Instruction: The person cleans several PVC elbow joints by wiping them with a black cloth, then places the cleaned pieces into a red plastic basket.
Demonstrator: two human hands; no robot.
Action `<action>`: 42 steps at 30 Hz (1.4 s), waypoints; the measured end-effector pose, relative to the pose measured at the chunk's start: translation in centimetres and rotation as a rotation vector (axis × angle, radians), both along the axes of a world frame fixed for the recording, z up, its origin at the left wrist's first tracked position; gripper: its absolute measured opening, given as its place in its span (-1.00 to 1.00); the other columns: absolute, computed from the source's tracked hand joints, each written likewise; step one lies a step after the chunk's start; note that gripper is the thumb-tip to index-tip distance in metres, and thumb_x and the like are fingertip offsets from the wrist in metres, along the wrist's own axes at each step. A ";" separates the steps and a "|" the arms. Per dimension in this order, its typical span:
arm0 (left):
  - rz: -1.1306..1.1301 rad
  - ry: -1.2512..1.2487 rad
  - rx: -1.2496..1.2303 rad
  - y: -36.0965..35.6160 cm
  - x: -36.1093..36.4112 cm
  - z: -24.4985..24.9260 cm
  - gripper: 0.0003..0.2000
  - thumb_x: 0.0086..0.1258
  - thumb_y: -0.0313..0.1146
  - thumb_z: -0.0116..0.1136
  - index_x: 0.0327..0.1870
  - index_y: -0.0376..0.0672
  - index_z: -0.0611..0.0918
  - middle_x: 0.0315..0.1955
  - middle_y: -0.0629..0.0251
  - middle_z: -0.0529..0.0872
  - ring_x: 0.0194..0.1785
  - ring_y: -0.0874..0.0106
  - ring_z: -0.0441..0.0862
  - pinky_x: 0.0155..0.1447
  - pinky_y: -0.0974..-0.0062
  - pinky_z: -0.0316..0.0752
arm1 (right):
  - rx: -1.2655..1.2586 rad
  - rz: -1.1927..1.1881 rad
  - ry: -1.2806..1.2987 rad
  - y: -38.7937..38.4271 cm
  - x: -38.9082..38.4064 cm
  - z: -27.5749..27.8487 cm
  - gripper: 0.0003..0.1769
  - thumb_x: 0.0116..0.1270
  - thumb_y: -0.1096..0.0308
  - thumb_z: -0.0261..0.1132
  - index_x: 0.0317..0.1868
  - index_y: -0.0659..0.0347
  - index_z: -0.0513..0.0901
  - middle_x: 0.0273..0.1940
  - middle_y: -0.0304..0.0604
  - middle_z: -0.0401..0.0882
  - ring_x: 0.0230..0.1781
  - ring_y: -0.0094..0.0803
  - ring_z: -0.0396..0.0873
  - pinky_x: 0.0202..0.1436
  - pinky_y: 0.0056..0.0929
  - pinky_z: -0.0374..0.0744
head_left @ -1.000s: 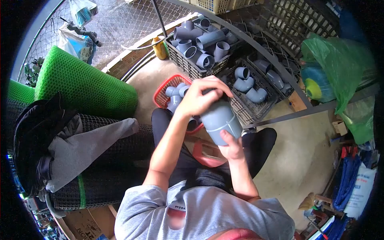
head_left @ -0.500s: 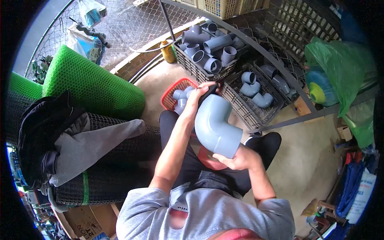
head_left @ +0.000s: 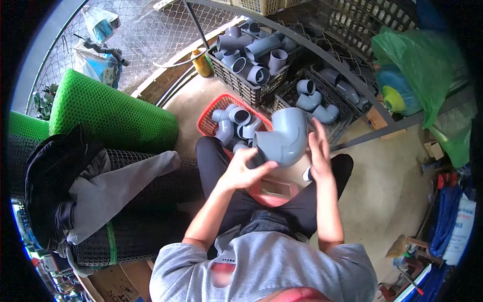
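Observation:
A large grey elbow pipe fitting [head_left: 288, 140] is held up between both hands above the lap, one opening toward the left hand and one facing up. My left hand [head_left: 245, 170] grips its lower left end, the thumb under the rim. My right hand [head_left: 319, 151] rests against its right side with the fingers raised. Just beyond stands a red basket [head_left: 205, 121] holding several smaller grey fittings [head_left: 225, 132]. Below the fitting, between the legs, part of a red object [head_left: 271, 194] shows.
Black crates [head_left: 241, 86] of grey fittings stand ahead beside a metal frame. Green mesh rolls [head_left: 113, 110] and a grey and black garment [head_left: 121, 176] lie at the left. A yellow bottle [head_left: 201, 64] stands behind the basket. Green plastic [head_left: 417, 65] hangs at the right.
The large elbow has been turned over, its bend now at the lower right. My left hand has come down to its left end, and my right hand has moved up its right side.

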State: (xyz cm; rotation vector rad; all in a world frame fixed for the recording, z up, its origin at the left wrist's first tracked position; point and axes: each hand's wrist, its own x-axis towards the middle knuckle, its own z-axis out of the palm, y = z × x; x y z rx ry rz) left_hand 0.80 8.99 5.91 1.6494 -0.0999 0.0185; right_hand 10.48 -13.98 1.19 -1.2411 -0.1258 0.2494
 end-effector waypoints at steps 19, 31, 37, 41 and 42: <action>0.369 -0.016 0.543 -4.0 1.9 3.5 -0.15 0.52 0.05 0.12 0.61 -0.42 0.15 0.16 -0.29 0.63 0.24 -0.05 0.64 0.40 0.11 0.45 | -0.091 -0.387 -0.241 6.0 -3.6 -1.6 -0.02 0.22 -0.06 0.58 0.45 0.33 0.34 0.34 0.02 0.41 0.39 -0.18 0.37 0.51 -0.17 0.30; 0.010 0.172 -0.390 -1.8 6.9 -1.9 -0.24 0.69 0.19 -0.19 0.64 -0.29 0.19 0.54 -0.03 0.35 0.58 0.23 0.31 0.65 0.32 0.10 | -0.125 -0.475 -0.387 5.4 -4.1 -0.6 -0.08 0.21 -0.01 0.60 0.37 0.33 0.34 0.25 0.00 0.40 0.30 -0.22 0.40 0.42 -0.16 0.34; -0.164 0.309 -0.570 -1.6 6.0 -2.8 -0.18 0.59 0.12 0.14 0.65 -0.29 0.18 0.51 0.18 0.40 0.55 0.37 0.31 0.60 0.39 0.18 | 0.308 -0.344 0.090 3.6 -1.8 -1.8 -0.28 0.50 -0.11 0.32 0.36 0.29 0.37 0.21 -0.09 0.48 0.22 -0.34 0.46 0.36 -0.30 0.39; -0.167 0.166 -0.160 -2.2 4.8 0.0 -0.17 0.46 -0.10 0.39 0.58 -0.36 0.24 0.40 0.05 0.49 0.46 0.29 0.41 0.54 0.36 0.28 | 0.070 -0.223 -0.019 2.6 -0.3 -2.7 -0.43 0.56 -0.09 0.24 0.23 0.26 0.50 0.13 -0.12 0.53 0.13 -0.42 0.46 0.27 -0.37 0.42; -0.139 0.204 -0.151 -2.1 4.6 1.0 -0.16 0.34 -0.16 0.51 0.53 -0.35 0.31 0.36 0.07 0.53 0.42 0.32 0.45 0.50 0.35 0.35 | 0.066 -0.244 -0.007 2.9 -0.6 -2.2 -0.42 0.52 -0.08 0.30 0.23 0.25 0.52 0.09 -0.14 0.55 0.14 -0.42 0.47 0.28 -0.37 0.41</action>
